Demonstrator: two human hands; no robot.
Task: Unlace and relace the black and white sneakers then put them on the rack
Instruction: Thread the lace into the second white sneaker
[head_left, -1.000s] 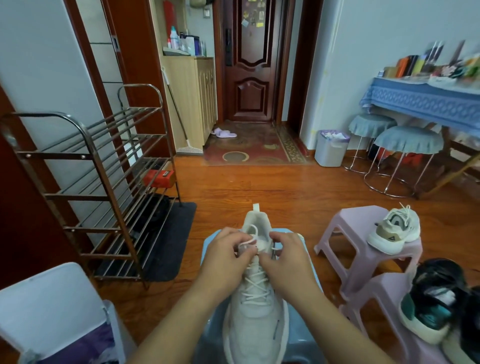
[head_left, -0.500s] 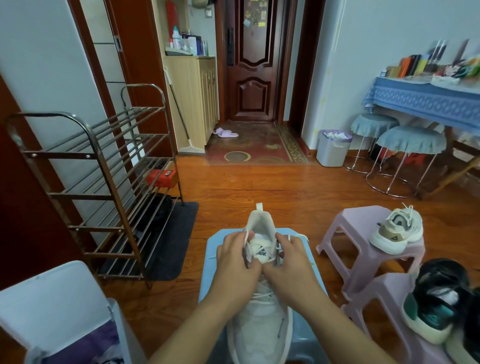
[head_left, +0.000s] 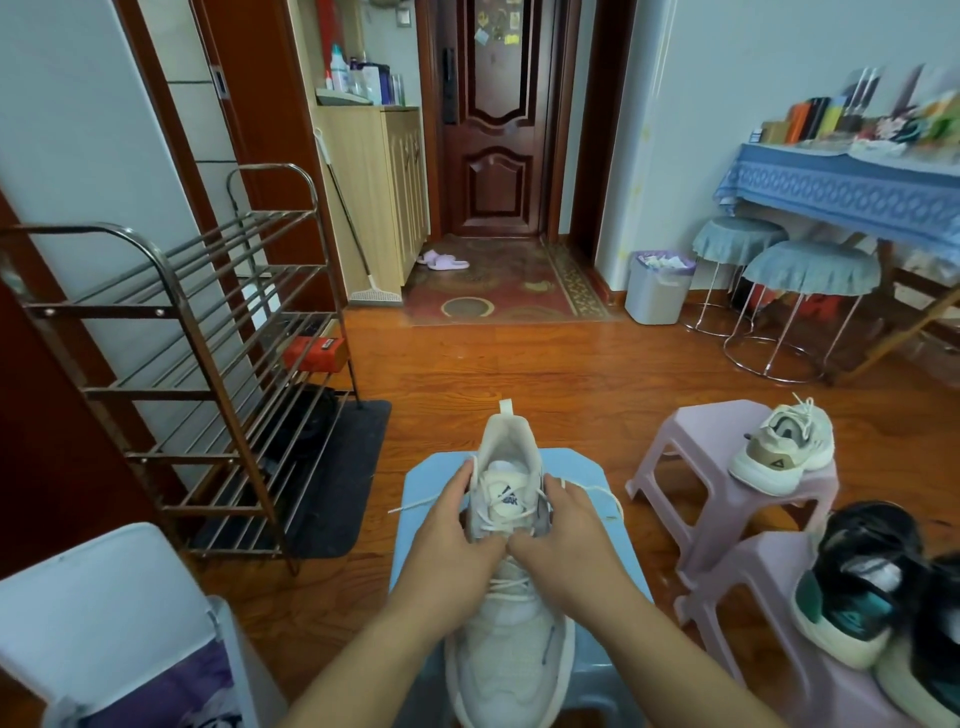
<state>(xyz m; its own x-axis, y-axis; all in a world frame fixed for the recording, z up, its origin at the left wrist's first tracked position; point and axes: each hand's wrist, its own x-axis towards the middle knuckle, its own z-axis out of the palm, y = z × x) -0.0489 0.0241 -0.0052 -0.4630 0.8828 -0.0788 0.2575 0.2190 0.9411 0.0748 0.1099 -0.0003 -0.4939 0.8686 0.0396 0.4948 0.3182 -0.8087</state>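
A white sneaker (head_left: 506, 613) lies on a blue stool (head_left: 582, 467) in front of me, heel pointing away. My left hand (head_left: 457, 540) and my right hand (head_left: 566, 530) grip the shoe's collar on either side of the tongue, thumbs meeting over the laces. Loose white lace ends (head_left: 415, 504) trail out to both sides. A pair of black, white and teal sneakers (head_left: 857, 587) sits on a pink stool at the lower right. The metal shoe rack (head_left: 208, 364) stands at the left.
A second white sneaker (head_left: 784, 447) rests on a pink stool (head_left: 691, 467). A white lidded bin (head_left: 98, 613) is at the lower left. A dark mat (head_left: 337, 467) lies under the rack. Two round stools (head_left: 810, 270), a trash bin (head_left: 657, 286) and a blue-clothed table (head_left: 852, 187) stand at the right.
Both hands slid down from the knot near the tongue to the sides of the collar. The lace ends now lie loose at both sides.
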